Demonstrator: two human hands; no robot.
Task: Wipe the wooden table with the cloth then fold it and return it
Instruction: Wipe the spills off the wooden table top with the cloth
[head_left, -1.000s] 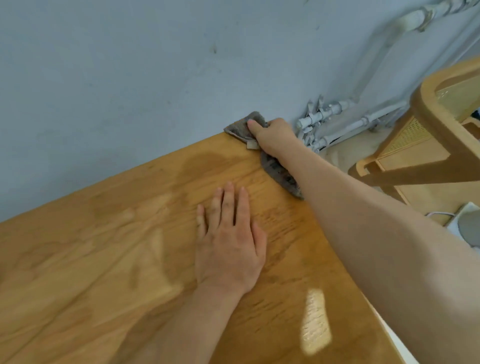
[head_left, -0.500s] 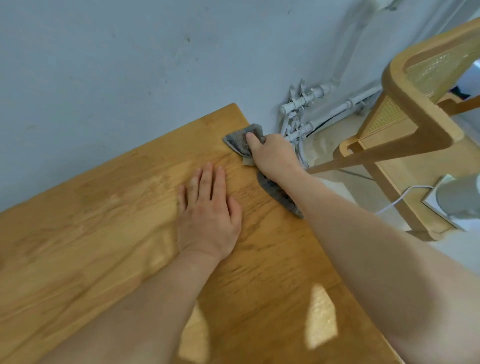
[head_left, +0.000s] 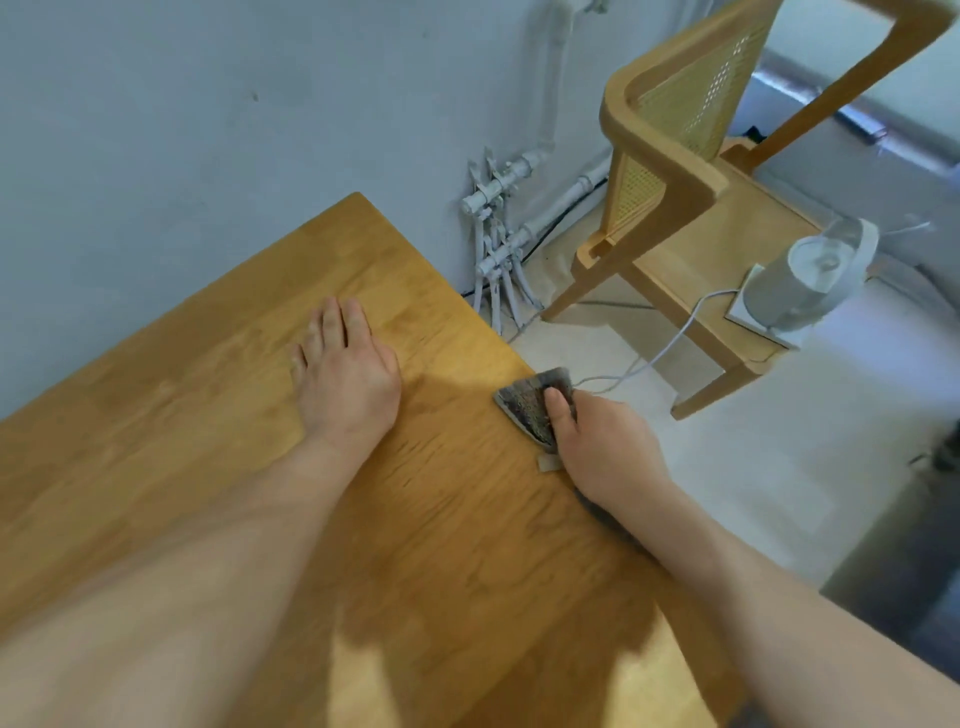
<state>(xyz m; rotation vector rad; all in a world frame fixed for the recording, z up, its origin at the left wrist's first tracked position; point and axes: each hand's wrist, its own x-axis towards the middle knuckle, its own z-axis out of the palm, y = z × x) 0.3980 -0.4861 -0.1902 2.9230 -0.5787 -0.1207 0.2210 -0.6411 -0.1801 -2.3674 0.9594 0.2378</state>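
Note:
The wooden table (head_left: 218, 426) fills the lower left, its far corner against the wall. A grey cloth (head_left: 524, 402) lies over the table's right edge. My right hand (head_left: 597, 447) grips the cloth there, thumb on top and fingers wrapped over the edge; part of the cloth is hidden under my wrist. My left hand (head_left: 345, 379) rests flat on the tabletop, fingers straight, to the left of the cloth.
A blue-grey wall runs behind the table, with white pipes (head_left: 498, 244) at floor level near the corner. A wooden chair with cane back (head_left: 675, 156) stands to the right. A white fan-like appliance (head_left: 810, 275) with a cable sits beside it on the pale floor.
My right hand has dragged the cloth from the far corner back along the table's right edge toward me. My left hand stays flat on the table.

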